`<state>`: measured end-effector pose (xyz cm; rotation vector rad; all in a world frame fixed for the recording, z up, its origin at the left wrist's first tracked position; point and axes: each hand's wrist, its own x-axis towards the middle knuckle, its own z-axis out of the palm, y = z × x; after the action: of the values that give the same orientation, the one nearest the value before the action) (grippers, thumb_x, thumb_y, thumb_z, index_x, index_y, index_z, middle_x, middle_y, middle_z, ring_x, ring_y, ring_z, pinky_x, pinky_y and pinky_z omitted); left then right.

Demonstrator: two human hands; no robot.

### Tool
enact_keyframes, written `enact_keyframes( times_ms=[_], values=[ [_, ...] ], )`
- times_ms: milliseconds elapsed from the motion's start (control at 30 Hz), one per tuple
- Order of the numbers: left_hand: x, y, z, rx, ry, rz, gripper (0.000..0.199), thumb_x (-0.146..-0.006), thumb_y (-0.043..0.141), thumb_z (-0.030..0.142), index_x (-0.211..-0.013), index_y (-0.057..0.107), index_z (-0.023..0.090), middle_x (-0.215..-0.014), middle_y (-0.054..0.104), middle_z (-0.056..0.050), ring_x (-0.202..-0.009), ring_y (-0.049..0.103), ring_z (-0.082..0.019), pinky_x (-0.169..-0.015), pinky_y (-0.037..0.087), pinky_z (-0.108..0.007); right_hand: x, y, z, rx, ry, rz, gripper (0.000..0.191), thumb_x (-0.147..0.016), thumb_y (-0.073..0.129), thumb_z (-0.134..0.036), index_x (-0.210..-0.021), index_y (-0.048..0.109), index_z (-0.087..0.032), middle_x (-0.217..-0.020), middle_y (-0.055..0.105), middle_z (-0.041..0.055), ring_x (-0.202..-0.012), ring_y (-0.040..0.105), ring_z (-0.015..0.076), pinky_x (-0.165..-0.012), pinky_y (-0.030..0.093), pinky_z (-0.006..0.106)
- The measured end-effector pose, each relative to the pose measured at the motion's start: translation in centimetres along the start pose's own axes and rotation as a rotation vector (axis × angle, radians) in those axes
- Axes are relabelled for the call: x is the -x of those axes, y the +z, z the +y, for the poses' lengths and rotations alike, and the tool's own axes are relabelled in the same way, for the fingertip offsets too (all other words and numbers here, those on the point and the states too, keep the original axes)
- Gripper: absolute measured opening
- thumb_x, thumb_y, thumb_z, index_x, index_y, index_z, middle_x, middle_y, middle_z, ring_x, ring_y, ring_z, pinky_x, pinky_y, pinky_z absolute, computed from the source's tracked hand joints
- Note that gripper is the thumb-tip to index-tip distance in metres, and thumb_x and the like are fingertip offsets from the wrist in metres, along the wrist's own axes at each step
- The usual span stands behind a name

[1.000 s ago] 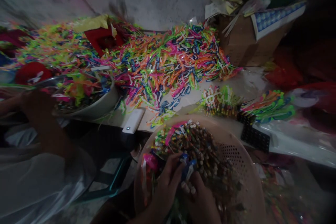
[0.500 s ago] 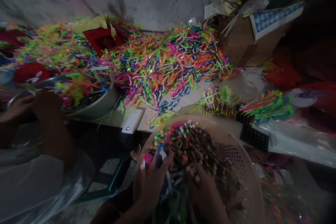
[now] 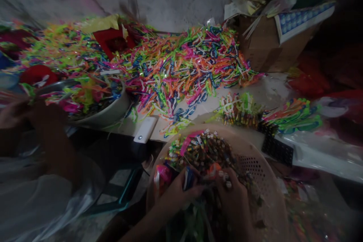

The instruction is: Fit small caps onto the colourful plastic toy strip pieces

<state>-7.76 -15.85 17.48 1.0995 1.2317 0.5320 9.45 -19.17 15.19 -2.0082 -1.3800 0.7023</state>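
Grey wall (image 3: 176,0) at back, scuffed; dim rm. Neon pile (image 3: 184,64) of thin, floppy strips w/ some shine covers much of the pale table (image 3: 204,114).

Key relation: blue pc (image 3: 188,179) is at L hand (image 3: 183,193), between thumb & fingers, over the basket (image 3: 273,181); long axis approx. upright, slight tilt. Orange bit (image 3: 214,168) lies to its right, between both hands but nearer R hand (image 3: 232,191), right by those fingertips. L fingers closed round the blue pc; R fingers curled round small white bits (image 3: 225,179). Can't tell if they've got the orange bit too: dark, blurry.

Basket: round, pinkish, prob. hard plastic, rows of small holes in far-right wall. Inside, stick heap (image 3: 210,149): slim, stiff-looking, brownish w/ pale ends; pink strip (image 3: 188,143) flat on top. Shiny pink-orange wrap (image 3: 163,176) at L edge, soft film by the look. Green strips (image 3: 195,221), limp, below the hands.

Beyond the rim: white slab (image 3: 145,129), smooth, rounded corners; black tray (image 3: 278,149), gridded. Co-worker's forearm (image 3: 58,147) far L, nr a smooth-sided bowl (image 3: 115,107).
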Motion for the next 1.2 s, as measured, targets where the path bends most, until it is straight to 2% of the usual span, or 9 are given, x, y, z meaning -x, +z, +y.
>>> enact_keyframes(
  times_ms=[167,367,433,500,633,767,900,1067,1200],
  values=[
    [0.9,-0.1,1.7,-0.353,0.192,0.048,0.027,-0.080,0.061,0.037,-0.101,0.055,0.021,-0.090,0.059,-0.002,-0.084,0.057,-0.018,-0.077,0.047,-0.028,1.8,-2.6,0.1,-0.005,-0.093,0.146,0.025,-0.081,0.049,-0.043,-0.080,0.063,-0.023,-0.062,0.067,0.0043,-0.055,0.064,0.0195,-0.053,0.047,0.025],
    [0.8,0.9,1.8,-0.783,0.846,-0.009,0.029,-0.087,0.054,0.027,-0.115,0.050,0.020,-0.106,0.057,-0.009,-0.093,0.060,-0.018,-0.073,0.051,-0.025,5.1,-1.4,-0.8,-0.144,-0.137,-0.028,0.023,-0.080,0.050,-0.042,-0.073,0.064,-0.024,-0.053,0.062,-0.0001,-0.044,0.056,0.0135,-0.046,0.045,0.020],
    [0.4,1.2,1.3,-0.820,0.973,-0.019,0.023,-0.090,0.047,0.021,-0.113,0.049,0.018,-0.099,0.060,-0.008,-0.090,0.060,-0.017,-0.076,0.050,-0.025,5.8,-0.5,-1.3,-0.198,-0.141,-0.072,0.024,-0.081,0.048,-0.040,-0.073,0.063,-0.023,-0.055,0.061,-0.0007,-0.045,0.055,0.0119,-0.048,0.045,0.018],
    [0.0,1.2,0.8,-0.804,0.976,-0.062,0.012,-0.091,0.043,0.021,-0.101,0.050,0.018,-0.088,0.062,-0.005,-0.084,0.060,-0.017,-0.076,0.050,-0.026,5.9,-0.1,-1.5,-0.239,-0.141,-0.129,0.024,-0.083,0.043,-0.037,-0.076,0.061,-0.022,-0.059,0.061,-0.0005,-0.049,0.056,0.0114,-0.052,0.045,0.017],
    [-0.3,0.5,0.0,-0.908,0.787,-0.120,0.008,-0.087,0.049,0.018,-0.095,0.051,0.019,-0.088,0.062,-0.003,-0.085,0.059,-0.019,-0.070,0.048,-0.027,4.3,-1.4,-0.4,-0.190,-0.066,-0.247,0.020,-0.082,0.044,-0.032,-0.079,0.060,-0.022,-0.061,0.064,-0.0011,-0.052,0.059,0.0121,-0.051,0.045,0.016],
    [-0.9,0.8,1.3,-1.003,0.640,-0.218,0.033,-0.080,0.059,0.011,-0.109,0.048,0.021,-0.103,0.061,-0.002,-0.098,0.058,-0.018,-0.081,0.047,-0.028,2.1,-4.3,2.4,0.092,-0.037,0.010,0.024,-0.077,0.051,-0.044,-0.078,0.066,-0.025,-0.070,0.068,0.0050,-0.061,0.062,0.0200,-0.055,0.048,0.025],
    [-4.2,4.2,3.9,-1.103,0.657,-0.282,0.032,-0.083,0.062,0.024,-0.111,0.048,0.020,-0.108,0.060,-0.004,-0.100,0.058,-0.020,-0.081,0.049,-0.029,1.4,-6.2,4.2,0.100,0.006,0.222,0.031,-0.078,0.051,-0.050,-0.079,0.066,-0.023,-0.084,0.067,0.0092,-0.079,0.063,0.0248,-0.067,0.049,0.031],
    [-10.2,10.1,4.9,-1.306,0.658,-0.409,0.029,-0.084,0.059,0.036,-0.101,0.058,0.013,-0.096,0.064,-0.012,-0.086,0.064,-0.024,-0.071,0.052,-0.029,1.9,-7.3,5.4,-0.069,0.221,0.164,0.035,-0.072,0.056,-0.053,-0.085,0.062,-0.021,-0.075,0.068,0.0054,-0.062,0.065,0.0201,-0.055,0.049,0.025],
    [-12.6,12.5,3.8,-1.352,0.651,-0.498,0.020,-0.077,0.066,0.032,-0.075,0.064,0.013,-0.079,0.067,-0.013,-0.077,0.066,-0.025,-0.068,0.052,-0.030,2.6,-7.5,6.8,-0.089,0.309,0.149,0.040,-0.069,0.057,-0.058,-0.084,0.061,-0.022,-0.070,0.069,0.0044,-0.059,0.065,0.0199,-0.048,0.048,0.023]
  ],
)
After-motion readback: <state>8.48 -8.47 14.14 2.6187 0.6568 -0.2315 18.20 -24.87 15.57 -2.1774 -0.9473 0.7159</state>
